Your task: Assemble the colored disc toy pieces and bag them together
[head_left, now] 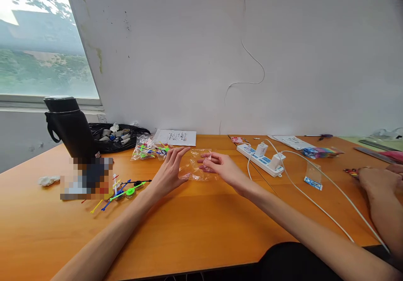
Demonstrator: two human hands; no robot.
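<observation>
A clear plastic bag (194, 167) is stretched between my two hands over the middle of the table. My left hand (170, 170) grips its left edge, with the fingers fairly straight and the thumb partly out of sight. At the bag's right side, my right hand (225, 170) has its thumb and fingertips closed on the film. No contents show inside the bag. Left of my left hand lies a loose group of coloured plastic arrow-shaped pieces (130, 192). Behind that hand is a filled clear bag (146, 149) of similar pieces.
A black flask (71, 130) stands at the left, near a black bag (135, 133) of discarded items. A white power strip (260, 160) with trailing cables lies right of centre. Another person's hand (376, 180) works at the right edge, near coloured packets (321, 152).
</observation>
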